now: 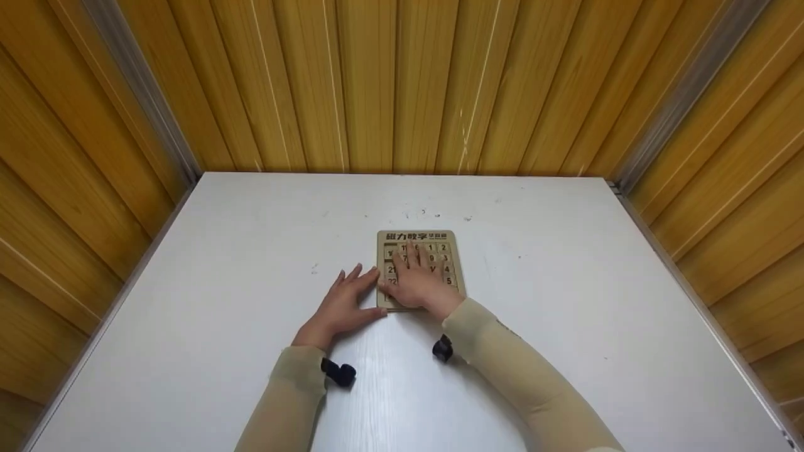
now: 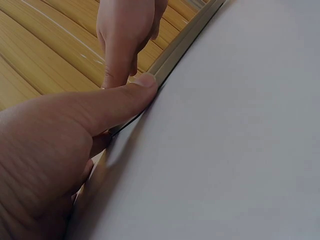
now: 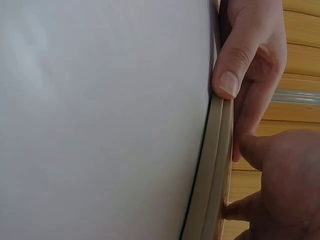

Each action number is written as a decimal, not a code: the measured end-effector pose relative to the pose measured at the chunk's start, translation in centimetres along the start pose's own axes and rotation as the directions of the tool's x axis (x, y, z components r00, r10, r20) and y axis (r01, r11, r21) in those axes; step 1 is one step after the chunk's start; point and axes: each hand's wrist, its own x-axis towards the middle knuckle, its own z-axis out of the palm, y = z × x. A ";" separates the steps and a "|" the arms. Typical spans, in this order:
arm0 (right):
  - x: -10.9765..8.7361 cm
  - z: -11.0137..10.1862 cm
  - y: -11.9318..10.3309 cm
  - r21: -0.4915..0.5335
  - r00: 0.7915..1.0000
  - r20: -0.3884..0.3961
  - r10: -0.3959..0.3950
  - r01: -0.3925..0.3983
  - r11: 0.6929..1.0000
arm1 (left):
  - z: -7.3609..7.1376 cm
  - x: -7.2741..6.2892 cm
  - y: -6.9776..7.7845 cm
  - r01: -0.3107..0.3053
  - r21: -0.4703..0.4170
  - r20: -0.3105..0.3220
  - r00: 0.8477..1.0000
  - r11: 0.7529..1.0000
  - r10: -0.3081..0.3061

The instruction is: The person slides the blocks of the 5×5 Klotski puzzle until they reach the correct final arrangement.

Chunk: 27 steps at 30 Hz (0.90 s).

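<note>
A wooden number sliding puzzle [image 1: 451, 295] lies on the white table, its numbered tiles facing up and printed characters along its far edge. My left hand [image 1: 341, 307] rests at the puzzle's near left corner, with the thumb against the front edge and the extended fingers by the left side. In the left wrist view the left thumb [image 2: 125, 100] lies along the edge of the frame. Over the tiles spreads my right hand [image 1: 418, 285], its straight fingertips touching the upper rows. It hides the middle and lower tiles. A gap shows at the tray's upper left.
The white table [image 1: 565, 351] extends around the puzzle and bears small dark marks beyond it. Wood-patterned panels [image 1: 414, 88] enclose the back and both sides. A black wrist camera [image 1: 342, 375] sits at the left cuff, another camera [image 1: 442, 349] at the right.
</note>
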 end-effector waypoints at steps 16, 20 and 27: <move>-0.5 -0.3 0.9 0.071 0.999 -0.042 0.005 -0.002 0.997 | 0.1 0.0 -0.1 -0.012 -0.002 -0.002 1.000 1.000 0.012; 0.1 -0.3 1.4 0.066 0.997 -0.061 0.055 -0.051 0.996 | 0.0 0.0 0.0 0.006 -0.005 0.002 1.000 1.000 -0.006; 0.6 -0.2 1.1 0.061 0.995 -0.055 0.085 -0.081 0.995 | -0.1 0.0 0.1 0.002 -0.013 -0.004 1.000 1.000 -0.002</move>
